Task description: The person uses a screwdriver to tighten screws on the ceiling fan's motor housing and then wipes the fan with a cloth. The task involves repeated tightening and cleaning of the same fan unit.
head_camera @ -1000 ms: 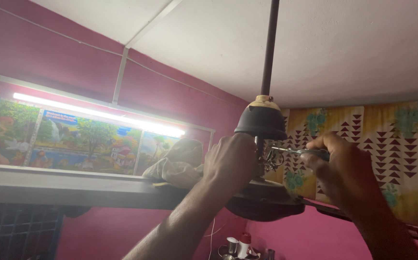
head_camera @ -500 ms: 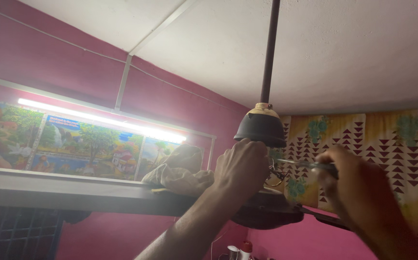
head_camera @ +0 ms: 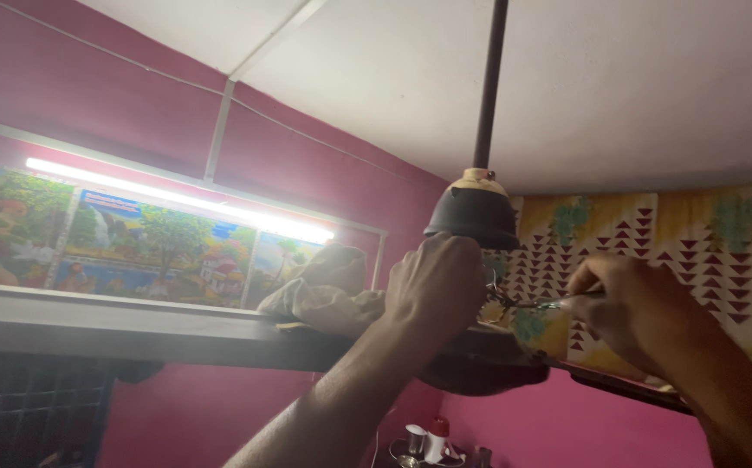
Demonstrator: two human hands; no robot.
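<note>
Dark brown metal fills the middle of the head view: a ceiling fan (head_camera: 473,217) hangs from a thin downrod (head_camera: 489,82) that runs up out of the top edge, with a bell-shaped cover at centre frame and the motor housing below it. The left hand (head_camera: 432,286) reaches up from the lower middle of the frame, fingers curled closed around the fan's shaft just under the cover. The right hand (head_camera: 632,308), at right of centre, is closed around a slim metal tool (head_camera: 532,302), probably a screwdriver, whose tip points left into the gap beside the left hand. One fan blade (head_camera: 133,329) stretches to the left edge, and a crumpled beige cloth (head_camera: 324,290) lies on it just beside the left hand. A lit tube light (head_camera: 177,198) glows on the pink wall (head_camera: 90,95) at upper left, above a row of landscape posters (head_camera: 116,243). A patterned yellow curtain (head_camera: 705,234) hangs at right.
</note>
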